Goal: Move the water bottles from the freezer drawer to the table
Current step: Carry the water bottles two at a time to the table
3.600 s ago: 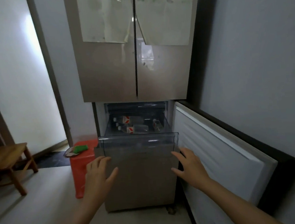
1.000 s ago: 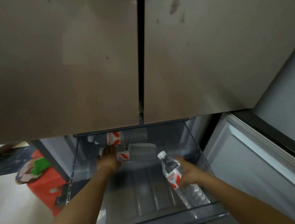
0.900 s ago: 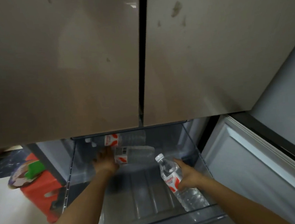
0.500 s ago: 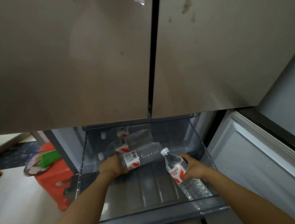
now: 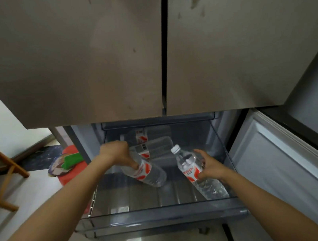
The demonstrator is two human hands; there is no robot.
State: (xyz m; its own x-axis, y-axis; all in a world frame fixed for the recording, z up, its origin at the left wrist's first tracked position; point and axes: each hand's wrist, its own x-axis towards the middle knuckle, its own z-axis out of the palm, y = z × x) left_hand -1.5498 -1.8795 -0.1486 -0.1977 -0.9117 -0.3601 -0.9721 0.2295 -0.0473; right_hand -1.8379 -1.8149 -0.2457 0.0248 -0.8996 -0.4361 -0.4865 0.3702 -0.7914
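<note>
Now both your hands are clamped on bottles inside the freezer drawer [image 5: 161, 214]. Your left hand [image 5: 117, 155] grips the left bottle [image 5: 149, 173] by its neck end, base pointing 4 o'clock. Your right hand [image 5: 212, 166] wraps the right bottle [image 5: 191, 172], cap toward 11 o'clock. Two back bottles [image 5: 156, 148] lie crosswise at 12 o'clock, nearer your left.

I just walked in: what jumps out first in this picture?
Two bare arms reach into the open freezer drawer at bottom centre. The left hand grips one water bottle, the right hand a second bottle, cap up. Two other bottles lie behind them, under the closed fridge doors.
</note>
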